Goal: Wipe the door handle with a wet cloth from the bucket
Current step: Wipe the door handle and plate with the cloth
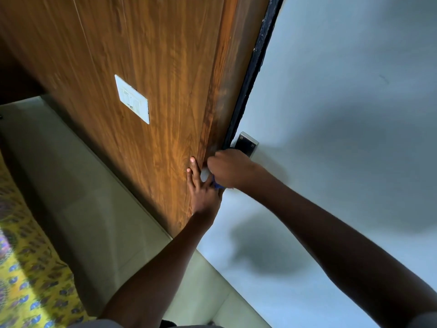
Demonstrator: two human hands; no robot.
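Observation:
A metal handle plate (pixel 247 143) with two screws sits on the pale blue-white door (pixel 331 114), right at its dark edge. My right hand (pixel 227 168) is closed into a fist just below the plate, gripping a cloth (pixel 216 184) of which only a small blue and white bit shows under the fist. The handle lever itself is hidden behind that hand. My left hand (pixel 201 190) lies flat with fingers spread against the brown wooden panel (pixel 146 79), touching the right hand. No bucket is in view.
A white switch plate (pixel 132 99) is mounted on the wooden panel. Pale floor tiles (pixel 89 197) run along the bottom left, beside a yellow patterned fabric (pixel 23 280). The dark door edge (pixel 255 55) separates the panel from the door.

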